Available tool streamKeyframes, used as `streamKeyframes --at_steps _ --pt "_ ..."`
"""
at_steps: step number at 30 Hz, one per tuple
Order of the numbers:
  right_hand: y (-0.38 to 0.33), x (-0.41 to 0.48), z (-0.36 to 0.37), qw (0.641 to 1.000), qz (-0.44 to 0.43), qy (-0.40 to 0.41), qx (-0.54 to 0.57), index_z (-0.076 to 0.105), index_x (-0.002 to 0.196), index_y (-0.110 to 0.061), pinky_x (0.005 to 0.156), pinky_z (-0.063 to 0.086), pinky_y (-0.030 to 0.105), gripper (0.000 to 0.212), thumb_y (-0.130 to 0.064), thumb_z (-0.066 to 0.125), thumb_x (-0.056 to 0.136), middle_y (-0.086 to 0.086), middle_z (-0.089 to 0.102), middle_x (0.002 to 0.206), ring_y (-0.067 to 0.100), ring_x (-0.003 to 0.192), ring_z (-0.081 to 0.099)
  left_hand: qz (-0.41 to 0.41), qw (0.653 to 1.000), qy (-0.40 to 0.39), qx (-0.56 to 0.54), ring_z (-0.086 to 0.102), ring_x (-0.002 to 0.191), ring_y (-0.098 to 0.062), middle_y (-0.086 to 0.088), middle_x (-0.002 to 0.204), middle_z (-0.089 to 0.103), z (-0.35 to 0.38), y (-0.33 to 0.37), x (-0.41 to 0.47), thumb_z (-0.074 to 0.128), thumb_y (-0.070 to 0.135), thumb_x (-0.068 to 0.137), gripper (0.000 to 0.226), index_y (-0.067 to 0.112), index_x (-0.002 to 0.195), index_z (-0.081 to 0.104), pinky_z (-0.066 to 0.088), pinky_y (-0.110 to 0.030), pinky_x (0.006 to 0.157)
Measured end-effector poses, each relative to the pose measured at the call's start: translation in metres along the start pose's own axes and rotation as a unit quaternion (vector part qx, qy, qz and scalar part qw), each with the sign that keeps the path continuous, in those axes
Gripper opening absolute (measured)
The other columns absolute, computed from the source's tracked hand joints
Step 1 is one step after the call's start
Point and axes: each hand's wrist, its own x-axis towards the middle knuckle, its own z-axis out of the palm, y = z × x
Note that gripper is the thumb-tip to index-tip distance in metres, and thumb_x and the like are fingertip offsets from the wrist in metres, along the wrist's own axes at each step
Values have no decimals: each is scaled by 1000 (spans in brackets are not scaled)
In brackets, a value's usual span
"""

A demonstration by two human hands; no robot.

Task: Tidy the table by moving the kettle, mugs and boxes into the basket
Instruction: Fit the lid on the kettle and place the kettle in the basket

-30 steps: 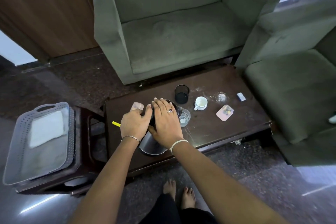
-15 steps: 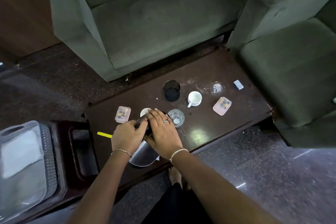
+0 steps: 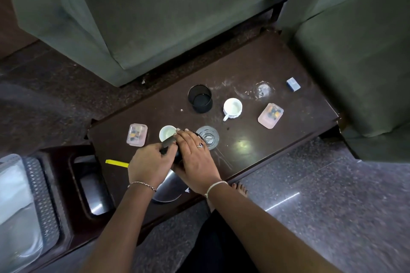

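Left hand grips kettle as tidy-up barely begins

Its fingers curl round the black handle; the right hand lies flat on the lid. The kettle stands at the near edge of the table. Two mugs, two pink boxes and a blue box wait; the basket, far left, apparently holds none.
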Motion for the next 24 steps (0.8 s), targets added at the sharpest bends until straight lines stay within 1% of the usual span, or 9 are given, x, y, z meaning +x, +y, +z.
streamKeyframes --at_steps 2,7,12,15,18,24 --pt "2 1 3 1000 -1 -4 3 39 144 -11 117 24 43 64 -47 52 92 3 36 153 19 146 24 -2 1000 2 2 60 68 -27 2 62 62 1 0 1 42 59 81 49 19 57 56 39 -29 55" --pt "6 4 7 1000 -3 -1 14 39 143 -10 117 24 43 65 -47 51 92 4 37 152 19 146 24 -5 1000 4 15 53 64 -24 6 55 55 3 2 3 42 58 82 47 23 53 53 32 -26 50" --pt "7 4 11 1000 4 0 29 40 143 -10 117 24 42 64 -47 51 91 4 39 152 20 145 26 -11 999 0 42 54 65 -24 6 58 57 4 1 6 42 60 81 49 21 60 60 31 -25 50" --pt "6 3 14 999 5 0 35 40 142 -10 117 24 43 65 -48 52 91 4 39 151 20 145 27 -16 998 -4 54 54 67 -26 3 59 55 5 0 6 42 60 82 49 19 63 62 35 -28 55" --pt "6 2 15 999 5 -5 35 40 142 -10 117 24 43 65 -46 54 91 4 39 151 20 145 26 -17 998 -9 52 56 68 -27 2 61 57 5 0 5 42 60 82 50 18 61 60 37 -29 57" --pt "8 1 14 999 8 1 38 39 143 -10 117 25 44 65 -46 54 91 5 39 151 20 145 26 -18 999 -3 48 52 63 -24 6 56 54 6 2 6 42 59 81 50 18 57 58 29 -25 49"
